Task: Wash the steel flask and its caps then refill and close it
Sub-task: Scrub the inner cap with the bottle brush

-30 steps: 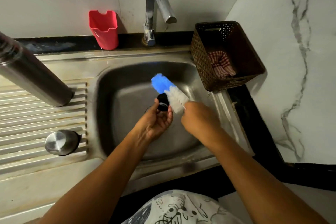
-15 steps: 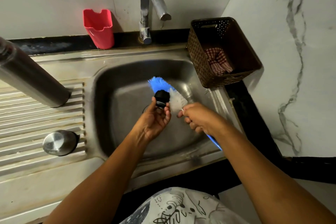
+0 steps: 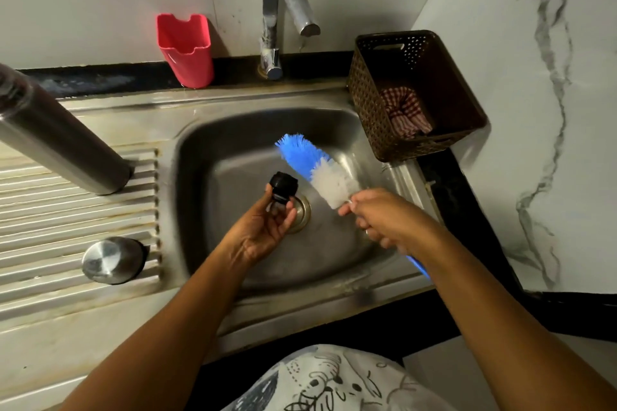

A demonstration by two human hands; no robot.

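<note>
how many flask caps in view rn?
2. A black cap pinched in the left hand above the sink; a steel cap resting on the drainboard, left of the sink. The right hand holds only a brush. None else shows.

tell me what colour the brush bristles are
Bristles: blue toward the tip, white toward the base; head view.
</note>
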